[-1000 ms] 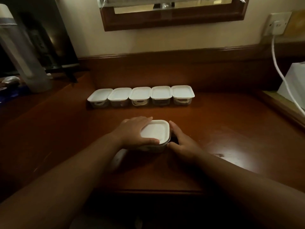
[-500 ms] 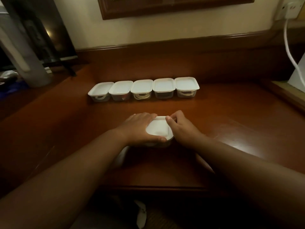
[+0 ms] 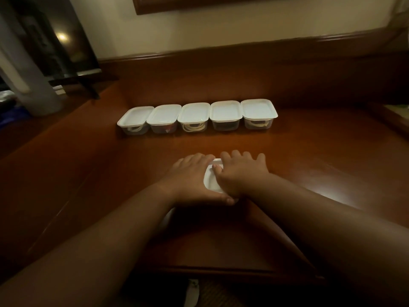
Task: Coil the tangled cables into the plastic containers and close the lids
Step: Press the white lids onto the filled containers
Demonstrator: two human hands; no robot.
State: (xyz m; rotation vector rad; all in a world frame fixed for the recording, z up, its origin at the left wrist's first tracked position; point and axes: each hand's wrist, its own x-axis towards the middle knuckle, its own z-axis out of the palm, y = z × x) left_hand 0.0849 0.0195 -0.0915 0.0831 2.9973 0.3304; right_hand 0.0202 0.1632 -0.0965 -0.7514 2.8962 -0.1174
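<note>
Five lidded containers (image 3: 197, 116) sit in a row at the back of the table (image 3: 309, 156), cables coiled inside. The sixth container's lid (image 3: 210, 178) lies under both hands: left hand (image 3: 194, 180) flat on it, right hand (image 3: 241, 171) spread, pressing. Probably the last closure. Polished brown wood, dim room, cream wall (image 3: 221, 25).

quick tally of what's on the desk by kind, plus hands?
Lidded plastic containers in the back row: 5
Container under the hands: 1
Hands on that container's lid: 2, left hand and right hand
Pale cylindrical item at the left edge: 1
Total: 9
</note>
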